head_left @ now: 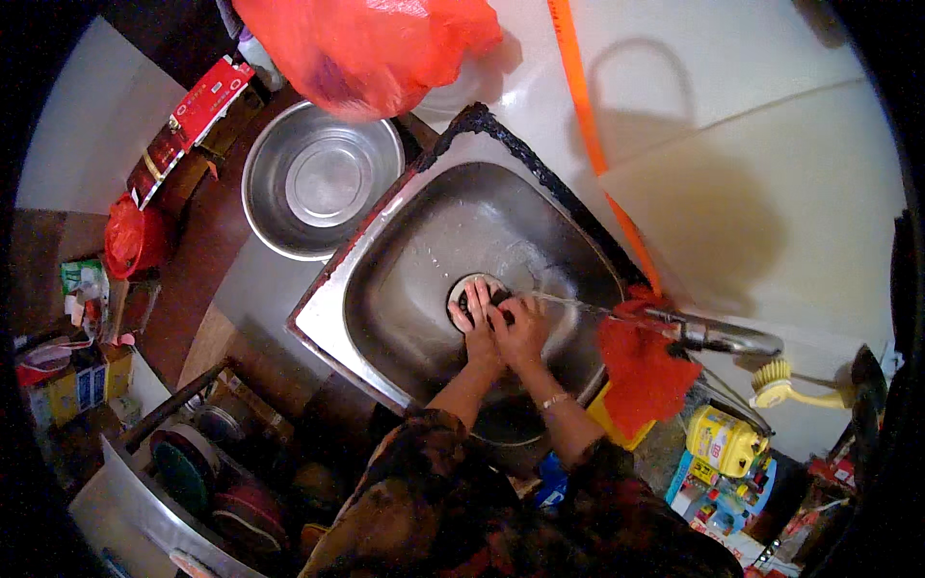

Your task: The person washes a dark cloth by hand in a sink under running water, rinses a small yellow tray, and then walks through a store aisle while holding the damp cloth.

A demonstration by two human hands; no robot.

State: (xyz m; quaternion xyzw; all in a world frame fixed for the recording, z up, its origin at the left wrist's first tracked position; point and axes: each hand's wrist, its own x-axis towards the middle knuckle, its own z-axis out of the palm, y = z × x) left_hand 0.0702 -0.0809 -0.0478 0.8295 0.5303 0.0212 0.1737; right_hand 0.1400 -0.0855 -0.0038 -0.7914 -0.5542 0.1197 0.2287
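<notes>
Both my hands are low inside a stainless steel sink (409, 255), over its round drain (456, 292). My left hand (476, 320) is open, its fingers stretched out across the drain and covering part of it. Close against it on the right, my right hand (521, 329) has its fingers curled in by a small dark patch at the drain. Whether that patch is an object or the drain hole, I cannot tell. A thin stream of water (564, 301) runs from the metal faucet (718, 334) toward my right hand. A red cloth (644, 380) hangs below the faucet.
A metal basin (332, 178) stands beyond the sink's left edge, near a large red plastic bag (371, 48). At right are a yellow brush (795, 385) and a yellow jug (721, 441). Stacked dishes (183, 462) sit in a rack at lower left.
</notes>
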